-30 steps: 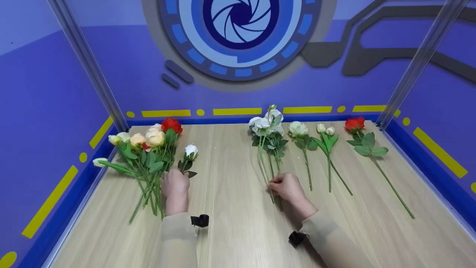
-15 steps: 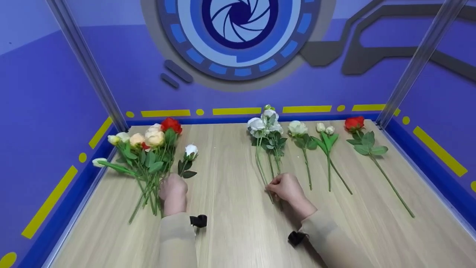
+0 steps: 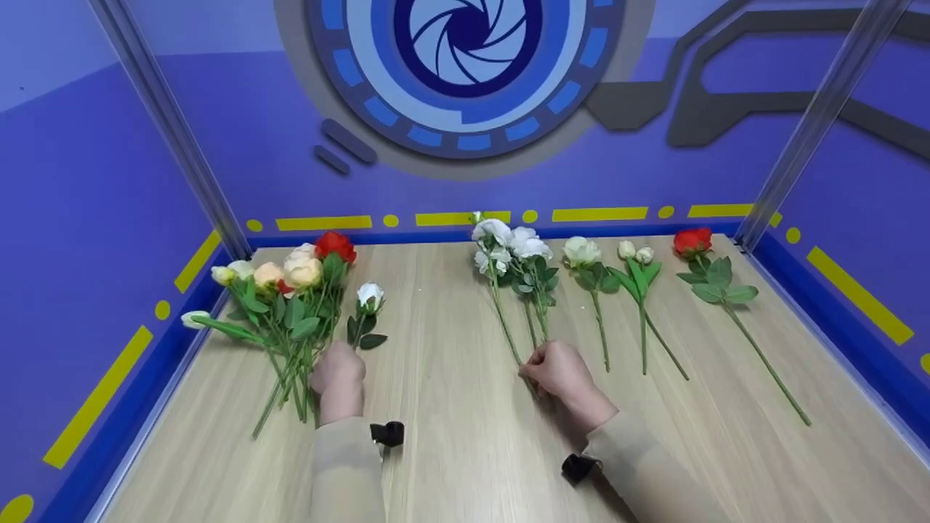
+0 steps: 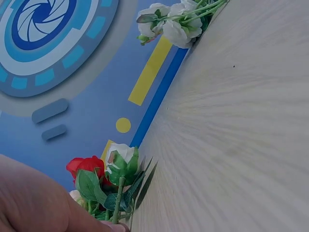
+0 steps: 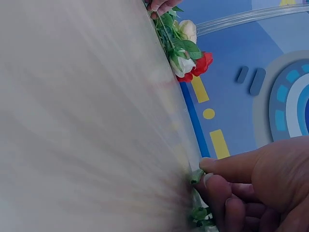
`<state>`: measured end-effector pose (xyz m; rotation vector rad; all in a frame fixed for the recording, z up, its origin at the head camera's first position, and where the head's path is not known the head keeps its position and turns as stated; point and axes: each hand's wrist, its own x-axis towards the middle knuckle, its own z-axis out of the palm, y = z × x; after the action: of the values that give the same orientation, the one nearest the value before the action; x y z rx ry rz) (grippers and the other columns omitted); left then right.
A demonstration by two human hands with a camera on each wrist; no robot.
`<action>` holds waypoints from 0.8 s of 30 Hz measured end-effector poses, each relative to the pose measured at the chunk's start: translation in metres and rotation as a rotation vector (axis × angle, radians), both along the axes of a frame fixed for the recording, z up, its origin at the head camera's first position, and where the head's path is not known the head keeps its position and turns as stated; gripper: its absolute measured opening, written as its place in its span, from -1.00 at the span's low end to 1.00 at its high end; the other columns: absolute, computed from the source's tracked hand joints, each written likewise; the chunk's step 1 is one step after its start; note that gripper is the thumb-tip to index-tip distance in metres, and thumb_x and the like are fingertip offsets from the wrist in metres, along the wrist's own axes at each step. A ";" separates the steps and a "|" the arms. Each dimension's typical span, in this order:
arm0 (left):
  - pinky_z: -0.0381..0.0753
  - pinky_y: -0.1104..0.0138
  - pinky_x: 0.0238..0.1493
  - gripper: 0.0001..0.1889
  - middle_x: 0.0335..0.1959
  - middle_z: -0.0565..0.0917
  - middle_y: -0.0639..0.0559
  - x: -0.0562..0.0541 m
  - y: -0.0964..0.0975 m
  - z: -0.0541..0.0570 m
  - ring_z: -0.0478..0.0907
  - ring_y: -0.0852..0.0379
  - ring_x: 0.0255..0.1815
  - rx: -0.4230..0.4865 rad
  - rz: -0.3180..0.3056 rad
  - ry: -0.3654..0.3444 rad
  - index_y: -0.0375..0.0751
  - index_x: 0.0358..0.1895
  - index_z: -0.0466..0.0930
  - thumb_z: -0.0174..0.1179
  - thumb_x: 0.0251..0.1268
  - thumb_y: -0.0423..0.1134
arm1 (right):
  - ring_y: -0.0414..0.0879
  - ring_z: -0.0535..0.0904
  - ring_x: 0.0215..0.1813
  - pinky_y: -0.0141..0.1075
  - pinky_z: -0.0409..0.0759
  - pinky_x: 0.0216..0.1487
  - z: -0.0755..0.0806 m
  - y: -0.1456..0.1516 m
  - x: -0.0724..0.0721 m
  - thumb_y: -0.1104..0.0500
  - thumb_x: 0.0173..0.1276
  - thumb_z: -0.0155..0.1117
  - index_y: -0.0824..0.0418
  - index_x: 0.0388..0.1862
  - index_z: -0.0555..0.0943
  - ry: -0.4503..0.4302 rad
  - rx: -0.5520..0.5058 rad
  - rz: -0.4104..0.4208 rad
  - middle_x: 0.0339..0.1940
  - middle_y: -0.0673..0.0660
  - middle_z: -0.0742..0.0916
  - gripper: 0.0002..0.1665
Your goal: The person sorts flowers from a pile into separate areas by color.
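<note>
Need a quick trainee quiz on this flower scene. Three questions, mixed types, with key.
1. Multiple choice: what does the right hand pinch by the stem?
a) a tulip
b) a white spray
c) nothing

2. True or false: the left hand holds a white rose by its stem.

3. Fill in: the rightmost bloom in the head view is coloured ____.

Key: 1. b; 2. true; 3. red.
</note>
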<state>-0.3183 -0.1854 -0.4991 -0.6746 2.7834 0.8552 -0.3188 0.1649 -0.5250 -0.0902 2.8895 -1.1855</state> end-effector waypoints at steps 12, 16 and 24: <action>0.56 -0.18 0.20 -0.69 0.15 0.66 -0.42 0.000 0.001 -0.001 0.62 -0.39 0.18 -0.004 0.024 0.007 -0.43 0.11 0.62 -0.06 0.51 -0.40 | -0.21 0.51 -0.78 -0.38 0.54 -0.57 0.001 -0.001 0.001 0.23 0.28 0.49 0.17 -0.55 0.71 -0.004 0.034 0.023 -0.78 0.00 0.65 -0.79; 0.61 -0.17 0.13 -0.69 0.12 0.68 -0.41 -0.001 0.000 -0.001 0.64 -0.36 0.17 0.013 0.046 0.022 -0.42 0.07 0.64 -0.07 0.51 -0.39 | -0.22 0.50 -0.78 -0.38 0.52 -0.59 0.002 -0.002 0.002 0.23 0.27 0.50 0.17 -0.57 0.69 -0.005 0.031 0.022 -0.78 -0.01 0.64 -0.77; 0.69 -0.13 -0.05 -0.73 0.02 0.70 -0.41 0.000 -0.001 0.000 0.69 -0.32 0.04 0.041 0.059 0.071 -0.41 -0.11 0.67 -0.06 0.47 -0.39 | -0.20 0.50 -0.80 -0.38 0.47 -0.65 0.005 -0.003 0.003 0.21 0.31 0.45 0.17 -0.56 0.67 -0.022 0.019 -0.002 -0.82 0.01 0.62 -0.76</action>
<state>-0.3187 -0.1862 -0.4995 -0.7363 2.8127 0.9631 -0.3159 0.1619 -0.5205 -0.0737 2.8824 -1.1517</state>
